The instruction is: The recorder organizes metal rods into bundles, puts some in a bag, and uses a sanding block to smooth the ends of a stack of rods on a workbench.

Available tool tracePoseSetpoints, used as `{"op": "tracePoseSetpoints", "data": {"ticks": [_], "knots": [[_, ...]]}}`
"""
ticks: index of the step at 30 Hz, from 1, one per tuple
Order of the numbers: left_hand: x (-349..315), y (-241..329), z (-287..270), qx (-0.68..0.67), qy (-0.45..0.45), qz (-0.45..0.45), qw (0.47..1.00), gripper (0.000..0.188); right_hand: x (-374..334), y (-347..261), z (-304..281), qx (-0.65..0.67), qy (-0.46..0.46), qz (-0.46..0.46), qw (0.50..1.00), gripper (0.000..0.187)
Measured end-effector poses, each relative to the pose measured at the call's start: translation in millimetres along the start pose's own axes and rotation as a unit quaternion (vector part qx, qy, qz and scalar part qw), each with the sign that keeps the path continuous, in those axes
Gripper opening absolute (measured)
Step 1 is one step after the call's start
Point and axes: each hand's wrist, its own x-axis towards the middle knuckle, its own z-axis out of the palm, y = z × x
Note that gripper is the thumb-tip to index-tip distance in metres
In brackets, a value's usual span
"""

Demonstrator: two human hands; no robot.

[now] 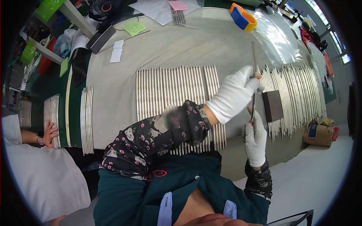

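A thin metal rod (pixel 254 56) stands out lengthwise in front of me, above the table's right side. My left hand (pixel 235 92), in a white glove with bare fingertips, is closed around its middle, the arm reaching across my body. My right hand (pixel 257 141), gloved too, pinches the near end of the same rod. Beneath my left forearm lies a wide row of metal rods (pixel 169 86), laid side by side, with a narrower group (pixel 213 81) along its right edge. Just right of my hands is a looser batch of rods (pixel 298 90), and a dark block (pixel 272 106) rests on it.
Farther left lie a small rod bundle (pixel 87 116) and a co-worker's hand (pixel 49 135) on another bundle. A tape roll (pixel 243 18), plastic sheets (pixel 281 45), a white paper slip (pixel 117 51), a dark box (pixel 101 39) and a fan (pixel 105 8) are at the back.
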Motion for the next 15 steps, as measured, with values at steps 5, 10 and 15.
{"op": "tracePoseSetpoints", "data": {"ticks": [5, 10, 15], "knots": [[-68, -24, -48, 0.57, -0.188, 0.175, 0.781, 0.073, 8, 16, 10, -0.171, 0.035, 0.024, 0.984, 0.042], [-117, -22, -63, 0.52, -0.29, 0.126, 0.794, 0.088, 2, 3, 27, -0.332, -0.003, -0.087, 0.939, 0.049], [-119, -19, -60, 0.543, -0.315, 0.102, 0.772, 0.087, 2, -1, 27, -0.367, -0.024, -0.138, 0.92, 0.046]]}}
